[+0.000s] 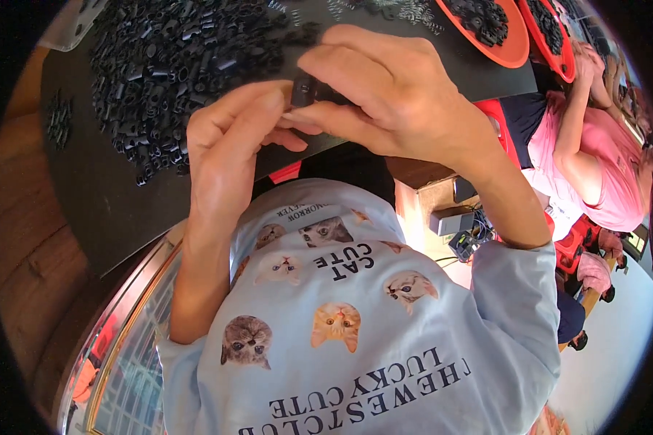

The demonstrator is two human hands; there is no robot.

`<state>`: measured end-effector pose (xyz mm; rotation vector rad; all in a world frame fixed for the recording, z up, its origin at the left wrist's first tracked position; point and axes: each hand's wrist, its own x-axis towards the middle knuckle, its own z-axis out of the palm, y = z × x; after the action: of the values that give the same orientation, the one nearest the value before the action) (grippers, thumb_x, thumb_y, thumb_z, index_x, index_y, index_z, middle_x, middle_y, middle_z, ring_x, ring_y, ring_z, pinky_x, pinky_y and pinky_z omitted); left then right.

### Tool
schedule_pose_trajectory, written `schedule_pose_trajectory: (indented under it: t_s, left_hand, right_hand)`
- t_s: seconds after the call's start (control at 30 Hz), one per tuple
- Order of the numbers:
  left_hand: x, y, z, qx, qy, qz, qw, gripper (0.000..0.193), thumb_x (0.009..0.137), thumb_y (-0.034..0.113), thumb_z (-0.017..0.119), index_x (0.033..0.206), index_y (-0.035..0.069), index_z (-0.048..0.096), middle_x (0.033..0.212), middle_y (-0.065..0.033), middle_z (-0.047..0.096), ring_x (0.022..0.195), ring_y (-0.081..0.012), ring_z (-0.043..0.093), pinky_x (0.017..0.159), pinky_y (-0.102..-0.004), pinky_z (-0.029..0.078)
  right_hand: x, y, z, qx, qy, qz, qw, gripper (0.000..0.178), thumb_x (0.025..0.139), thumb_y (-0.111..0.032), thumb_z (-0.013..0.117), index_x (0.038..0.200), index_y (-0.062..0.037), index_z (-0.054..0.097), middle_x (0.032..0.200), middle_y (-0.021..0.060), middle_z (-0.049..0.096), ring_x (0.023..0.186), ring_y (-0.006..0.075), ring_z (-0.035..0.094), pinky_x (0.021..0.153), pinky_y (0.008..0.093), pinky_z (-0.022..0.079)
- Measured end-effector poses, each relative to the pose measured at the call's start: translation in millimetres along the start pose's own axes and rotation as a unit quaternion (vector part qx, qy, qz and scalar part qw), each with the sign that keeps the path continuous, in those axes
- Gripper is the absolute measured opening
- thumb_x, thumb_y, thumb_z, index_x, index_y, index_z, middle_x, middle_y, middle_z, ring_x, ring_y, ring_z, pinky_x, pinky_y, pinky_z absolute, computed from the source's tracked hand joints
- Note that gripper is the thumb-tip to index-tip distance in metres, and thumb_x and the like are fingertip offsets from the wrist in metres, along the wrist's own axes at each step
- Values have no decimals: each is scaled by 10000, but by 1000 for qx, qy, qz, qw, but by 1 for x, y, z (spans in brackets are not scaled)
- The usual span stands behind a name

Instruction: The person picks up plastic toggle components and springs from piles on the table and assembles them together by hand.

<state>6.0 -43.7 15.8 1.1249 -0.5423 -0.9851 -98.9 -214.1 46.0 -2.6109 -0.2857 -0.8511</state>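
My left hand (228,134) and my right hand (392,94) meet over the near edge of the dark table (109,210). Between their fingertips is a small black plastic part (305,90), partly hidden by the fingers. The right hand grips it with thumb and bent fingers from the right. At its left side, the left thumb and fingers pinch it. Just beyond the left hand spreads a big heap of loose black plastic parts (185,65). Small metal coil springs (421,18) lie scattered at the far side, past the right hand.
Two orange-red trays of black parts, a nearer one (511,54) and a farther one (564,69), stand at the far right. A little cluster of dark pieces (59,119) lies at the left. A clear plastic container (65,29) is at the far left. Someone in pink (602,174) sits at right.
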Motion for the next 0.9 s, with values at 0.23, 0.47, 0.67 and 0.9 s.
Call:
schedule_pose_trajectory:
  t_s: [0.23, 0.47, 0.67, 0.9]
  left_hand:
    - [1, -2, 1, 13, 26, 1, 1000, 283, 993, 182, 505, 1028, -56, 653, 881, -115, 689, 736, -168, 658, 647, -261, 517]
    - [3, -3, 9, 76, 2, 15, 997, 239, 991, 175, 536, 1001, -29, 662, 856, -62, 676, 710, -97, 605, 618, -228, 487]
    - [3, 0, 9, 87, 4, 1, 996, 203, 984, 151, 557, 963, -20, 665, 818, -41, 663, 682, -82, 592, 598, -205, 477]
    - [1, -1, 8, 74, 49, -1, 996, 247, 1001, 160, 513, 894, -6, 660, 750, -29, 635, 575, -44, 513, 510, -187, 388]
  right_hand:
    - [-6, 8, 1, 34, -11, 8, 999, 221, 694, -178, 718, 731, -40, 549, 702, 77, 529, 621, 272, 604, 491, 375, 477]
    - [-10, 0, 9, 57, -14, 32, 998, 247, 689, -208, 732, 771, -40, 570, 728, 79, 541, 638, 268, 618, 512, 384, 495]
    - [-8, 1, 8, -2, -16, 36, 999, 269, 696, -247, 736, 764, -45, 571, 741, 77, 543, 643, 268, 620, 519, 382, 503]
    - [-14, 10, -6, -12, -35, -5, 999, 262, 702, -208, 743, 814, -33, 583, 710, 69, 516, 581, 245, 577, 466, 351, 456]
